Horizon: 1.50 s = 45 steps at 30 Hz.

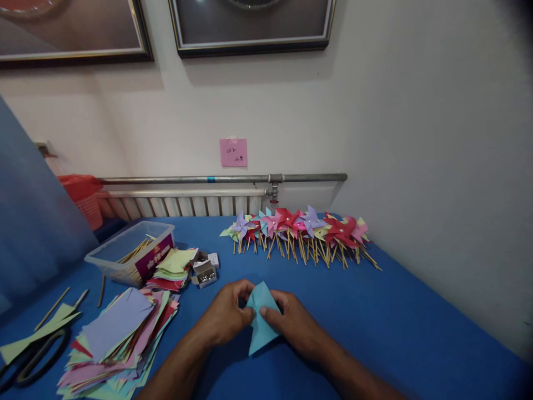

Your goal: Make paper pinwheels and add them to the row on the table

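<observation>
Paper (263, 328) in light blue is what I am watching, held up between both hands just above the blue worktop (358, 322), near the middle of its front part. From my remote seat, I see the left hand (227, 314) gripping its left edge and the right hand (302, 328) its right; the fingers (244, 289) of each are closed in a narrow pinch, with both thumbs (270, 318) lying on the face towards me. One corner points up, away from the wrists, and another hangs down to the left, free of either grip.

I judge the step in hand to be folding or shaping this one sheet. As I read it, the next move calls for one hand to steady the sheet while the other brings a corner over, lightly enough not to crease it in the wrong place. Finished pinwheels (289, 222) on sticks lie behind, well apart from the hands; loose coloured sheets (119, 328) are piled to the left, with scissors (44, 353) beyond them.
</observation>
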Available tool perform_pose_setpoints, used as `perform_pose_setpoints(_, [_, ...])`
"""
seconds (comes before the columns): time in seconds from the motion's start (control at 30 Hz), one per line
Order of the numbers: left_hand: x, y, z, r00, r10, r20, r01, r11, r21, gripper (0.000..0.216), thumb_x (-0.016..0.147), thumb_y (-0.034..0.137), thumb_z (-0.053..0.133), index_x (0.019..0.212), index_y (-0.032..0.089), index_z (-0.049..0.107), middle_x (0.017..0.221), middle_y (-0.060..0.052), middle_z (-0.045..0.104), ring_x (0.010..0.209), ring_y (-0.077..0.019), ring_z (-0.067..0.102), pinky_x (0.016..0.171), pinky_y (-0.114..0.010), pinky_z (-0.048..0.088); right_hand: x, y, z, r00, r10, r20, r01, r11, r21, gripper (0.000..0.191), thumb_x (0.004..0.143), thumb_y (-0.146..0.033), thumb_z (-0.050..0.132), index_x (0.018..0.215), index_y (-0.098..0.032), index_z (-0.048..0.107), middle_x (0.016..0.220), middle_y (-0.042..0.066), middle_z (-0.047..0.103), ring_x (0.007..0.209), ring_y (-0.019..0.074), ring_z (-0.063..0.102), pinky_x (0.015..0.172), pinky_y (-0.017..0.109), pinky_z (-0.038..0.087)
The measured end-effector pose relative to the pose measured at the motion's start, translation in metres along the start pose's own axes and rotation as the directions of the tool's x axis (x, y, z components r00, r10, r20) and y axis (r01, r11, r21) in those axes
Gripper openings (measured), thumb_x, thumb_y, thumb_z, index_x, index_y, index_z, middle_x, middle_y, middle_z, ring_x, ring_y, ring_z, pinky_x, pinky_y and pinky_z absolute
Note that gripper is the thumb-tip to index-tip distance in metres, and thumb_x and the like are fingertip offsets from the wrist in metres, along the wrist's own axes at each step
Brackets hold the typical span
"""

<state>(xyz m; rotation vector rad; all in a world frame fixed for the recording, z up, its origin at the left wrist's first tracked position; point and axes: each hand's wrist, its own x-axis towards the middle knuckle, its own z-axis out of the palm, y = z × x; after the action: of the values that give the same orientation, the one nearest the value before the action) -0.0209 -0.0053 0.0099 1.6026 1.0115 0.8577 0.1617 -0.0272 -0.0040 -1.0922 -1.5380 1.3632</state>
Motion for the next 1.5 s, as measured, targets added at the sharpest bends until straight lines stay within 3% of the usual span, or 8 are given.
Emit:
perform_pose_setpoints(0.13, [0.011,-0.011,-0.004,0.978,-0.110,-0.179,0.040,0.933,-0.358,0.026,0.056,0.013,0.071,0.082,0.015,0.068,0.069,-0.001,0.070,0.061,-0.0133,0.060,0.062,-0.023,0.045,0.006,0.003,-0.003,0.987,0.087,-0.137,-0.026,0.919,0.394,0.040,0.086,-0.057,0.065,0.084,-0.017,0.065,0.071,0.001,0.065,0.064,0.0151,0.058,0.065,0.028,0.046])
perform_pose_setpoints(0.27, [0.015,-0.016,-0.002,0.952,-0.161,-0.262,0.008,0.863,-0.504,0.029,0.053,0.014,0.075,0.082,0.014,0.069,0.068,-0.002,0.072,0.057,-0.0115,0.061,0.059,-0.021,0.045,0.008,0.005,0.002,0.992,0.113,-0.063,-0.055,0.809,0.585,0.044,0.088,-0.060,0.064,0.094,-0.017,0.068,0.083,0.007,0.073,0.072,0.0196,0.068,0.075,0.035,0.052])
perform_pose_setpoints(0.47, [0.017,-0.017,0.004,0.947,-0.159,-0.279,-0.013,0.849,-0.528,0.030,0.050,0.013,0.074,0.080,0.013,0.070,0.067,-0.003,0.074,0.056,-0.0129,0.063,0.058,-0.022,0.046,0.006,0.010,0.013,0.998,0.060,0.006,-0.051,0.783,0.620,0.045,0.089,-0.061,0.063,0.102,-0.019,0.068,0.091,0.007,0.074,0.080,0.0205,0.067,0.074,0.033,0.051])
perform_pose_setpoints(0.63, [0.017,-0.018,0.006,0.929,-0.177,-0.324,-0.013,0.861,-0.508,0.032,0.049,0.016,0.075,0.081,0.013,0.070,0.066,-0.003,0.074,0.055,-0.0133,0.063,0.057,-0.023,0.046,0.005,0.011,0.016,0.997,0.078,0.000,-0.062,0.790,0.610,0.040,0.085,-0.058,0.071,0.093,-0.019,0.066,0.079,0.003,0.069,0.071,0.0165,0.062,0.069,0.030,0.048])
perform_pose_setpoints(0.97, [0.014,-0.011,0.013,0.951,-0.176,-0.255,0.040,0.885,-0.464,0.032,0.049,0.016,0.079,0.078,0.014,0.066,0.060,0.000,0.068,0.053,-0.0116,0.059,0.055,-0.021,0.043,0.005,0.011,0.022,0.960,0.230,-0.158,-0.114,0.839,0.532,0.047,0.062,-0.052,0.090,0.083,-0.017,0.068,0.071,0.000,0.067,0.063,0.0145,0.061,0.069,0.030,0.052])
perform_pose_setpoints(1.13, [0.012,-0.012,0.018,0.961,-0.176,-0.215,0.059,0.885,-0.462,0.033,0.051,0.019,0.079,0.081,0.013,0.066,0.064,-0.002,0.070,0.053,-0.0131,0.060,0.054,-0.023,0.044,0.006,0.011,0.025,0.970,0.171,-0.171,-0.062,0.859,0.507,0.044,0.068,-0.050,0.086,0.094,-0.017,0.072,0.077,0.001,0.068,0.065,0.0148,0.059,0.065,0.028,0.050])
perform_pose_setpoints(1.33, [0.014,-0.011,0.016,0.943,-0.204,-0.262,0.045,0.860,-0.509,0.032,0.047,0.017,0.077,0.077,0.014,0.066,0.060,0.000,0.068,0.051,-0.0124,0.059,0.054,-0.023,0.044,0.007,0.013,0.024,0.962,0.187,-0.199,-0.056,0.849,0.526,0.045,0.074,-0.059,0.080,0.077,-0.017,0.065,0.065,-0.001,0.062,0.061,0.0147,0.057,0.064,0.028,0.048])
perform_pose_setpoints(1.5, [0.016,-0.012,0.007,0.917,-0.258,-0.305,0.059,0.842,-0.536,0.032,0.045,0.015,0.077,0.076,0.013,0.069,0.062,-0.002,0.071,0.053,-0.0140,0.062,0.056,-0.023,0.047,0.008,0.013,0.020,0.989,0.093,-0.114,-0.016,0.836,0.548,0.047,0.082,-0.065,0.069,0.085,-0.018,0.065,0.068,0.000,0.063,0.062,0.0149,0.056,0.061,0.027,0.045])
